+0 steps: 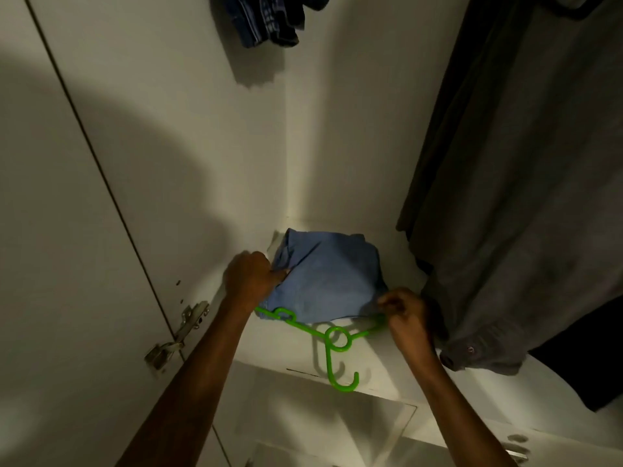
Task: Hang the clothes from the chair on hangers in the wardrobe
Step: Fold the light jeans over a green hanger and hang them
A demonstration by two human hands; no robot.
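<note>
Blue garment lies bunched on the white wardrobe shelf, draped over a green hanger whose hook points off the shelf's front edge. Left hand grips the garment's left edge, fingers curled into the cloth. Right hand pinches the garment's right corner at the hanger's arm. Grey garment hangs right of the blue one. Dark striped cloth hangs above it. Door hinge left of the shelf.
</note>
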